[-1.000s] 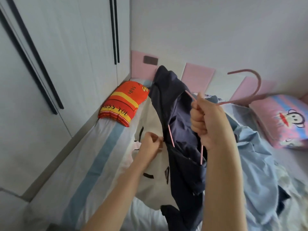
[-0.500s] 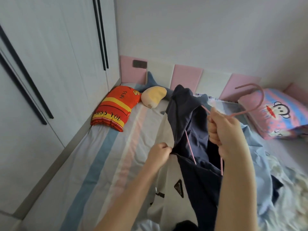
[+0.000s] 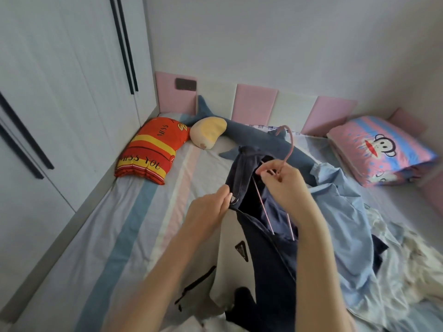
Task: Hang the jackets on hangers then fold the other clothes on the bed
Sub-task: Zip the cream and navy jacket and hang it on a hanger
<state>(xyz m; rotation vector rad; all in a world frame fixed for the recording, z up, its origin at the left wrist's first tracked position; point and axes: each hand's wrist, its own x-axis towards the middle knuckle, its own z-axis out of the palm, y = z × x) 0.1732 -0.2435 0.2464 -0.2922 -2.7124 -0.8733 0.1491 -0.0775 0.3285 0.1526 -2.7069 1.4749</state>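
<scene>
- While my left hand (image 3: 211,207) pinches the navy edge of the jacket (image 3: 263,250) near its collar, my right hand (image 3: 285,185) is clenched round the neck of the pink hanger (image 3: 292,143), just under its hook. Both hands are grasping; neither is free.
- The jacket hangs between my hands above the middle of the bed (image 3: 107,236). Its white-and-navy body trails down toward the near edge, and the hanger's two thin arms run down inside the opening.
- To do this step well, I judge the left hand should hold the collar edge open and taut. The right hand can then steer one arm into a shoulder and swing the other arm across.
- The hook should end up upright above the collar, so the weight sits evenly.
- The wire looks thin, so it may catch the lining or slide down a sleeve. Slow, small moves suit it.
- The arms' lower ends vanish into the navy folds — I cannot tell whether either has reached a shoulder.
- The sleeves are bunched, and the hem is cut off at the bottom of the view.
- A light blue shirt (image 3: 347,212) lies toward the bed's right edge with pale crumpled cloth beside it — how many garments that heap holds is unclear.
</scene>
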